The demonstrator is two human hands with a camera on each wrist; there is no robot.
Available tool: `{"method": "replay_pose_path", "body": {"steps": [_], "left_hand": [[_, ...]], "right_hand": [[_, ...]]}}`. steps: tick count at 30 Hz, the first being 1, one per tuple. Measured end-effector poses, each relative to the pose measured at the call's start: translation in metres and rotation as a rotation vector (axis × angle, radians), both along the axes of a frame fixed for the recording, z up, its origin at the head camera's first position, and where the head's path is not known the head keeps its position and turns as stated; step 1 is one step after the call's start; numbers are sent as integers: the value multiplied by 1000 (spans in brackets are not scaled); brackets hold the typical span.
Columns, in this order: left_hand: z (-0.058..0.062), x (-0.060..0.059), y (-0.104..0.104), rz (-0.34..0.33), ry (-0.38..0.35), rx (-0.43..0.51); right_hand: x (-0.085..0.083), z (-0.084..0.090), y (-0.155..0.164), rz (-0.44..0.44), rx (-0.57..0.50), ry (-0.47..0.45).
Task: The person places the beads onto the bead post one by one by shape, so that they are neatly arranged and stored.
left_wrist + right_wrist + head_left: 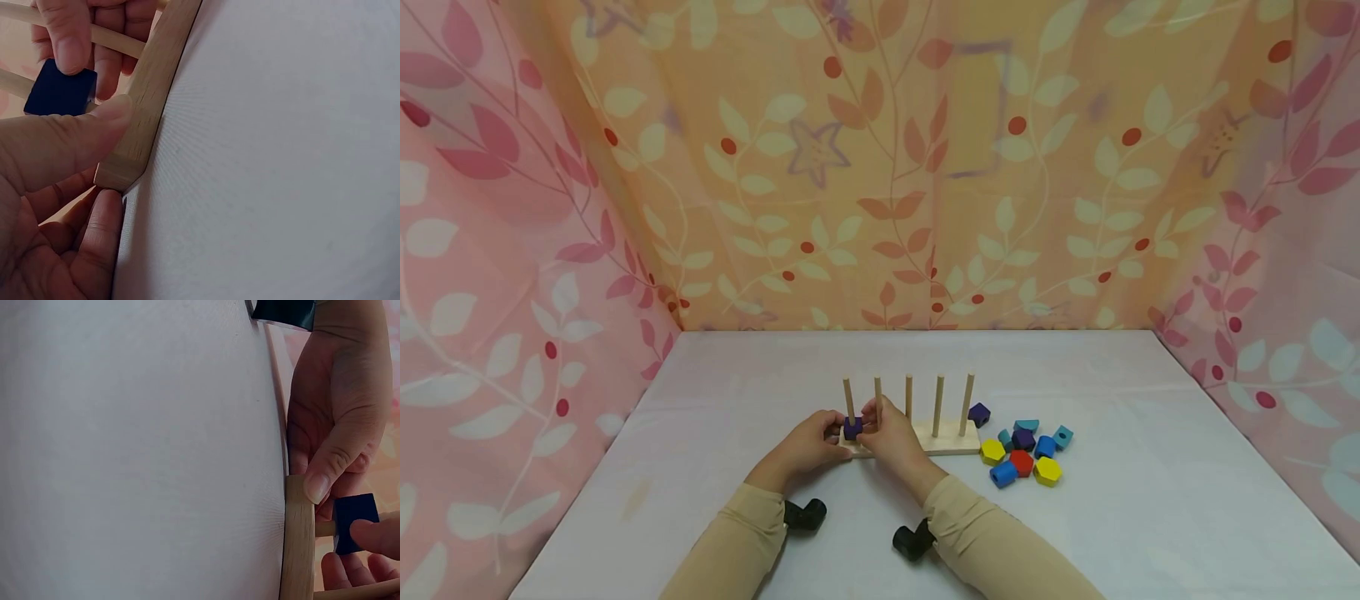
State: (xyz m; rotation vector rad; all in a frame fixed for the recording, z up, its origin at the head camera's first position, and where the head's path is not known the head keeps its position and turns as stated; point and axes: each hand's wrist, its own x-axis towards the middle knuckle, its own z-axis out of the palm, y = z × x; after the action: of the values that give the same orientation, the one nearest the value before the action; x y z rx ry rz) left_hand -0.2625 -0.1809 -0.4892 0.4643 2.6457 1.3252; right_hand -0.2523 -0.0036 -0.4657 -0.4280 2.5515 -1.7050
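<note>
A wooden peg stand (957,440) with several upright pegs lies on the table, its long base running left to right. Around the leftmost peg sits a dark purple block (852,430), bluer in the wrist views (57,90), a little above the base in the right wrist view. My right hand (895,440) pinches this block, its thumb (374,536) on the near face. At the base's left end my left hand (808,446) grips the wood, thumb on the near edge and fingers around the end. The other pegs hold no blocks.
Loose blocks lie to the right of the stand: yellow hexagons (1048,472), a red one (1021,463), blue pieces (1003,475), teal pieces (1062,437) and purple ones (979,414). Patterned curtains (880,167) enclose the white table (1150,500) at the back and sides.
</note>
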Motion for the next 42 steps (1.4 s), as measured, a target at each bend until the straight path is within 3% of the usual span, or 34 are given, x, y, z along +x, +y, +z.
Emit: {"method": "replay_pose_path", "body": {"steps": [18, 26, 30, 38, 42], "left_hand": [[-2, -2, -2, 8, -30, 8], [1, -2, -1, 15, -47, -15], [2, 0, 0, 22, -43, -11], [5, 2, 2, 39, -40, -35], [5, 2, 3, 42, -52, -38]], "right_hand": [[7, 9, 3, 4, -10, -43], [18, 18, 14, -7, 86, 36], [23, 25, 21, 23, 54, 36], [32, 31, 49, 162, -22, -20], [34, 35, 66, 155, -6, -24]]}}
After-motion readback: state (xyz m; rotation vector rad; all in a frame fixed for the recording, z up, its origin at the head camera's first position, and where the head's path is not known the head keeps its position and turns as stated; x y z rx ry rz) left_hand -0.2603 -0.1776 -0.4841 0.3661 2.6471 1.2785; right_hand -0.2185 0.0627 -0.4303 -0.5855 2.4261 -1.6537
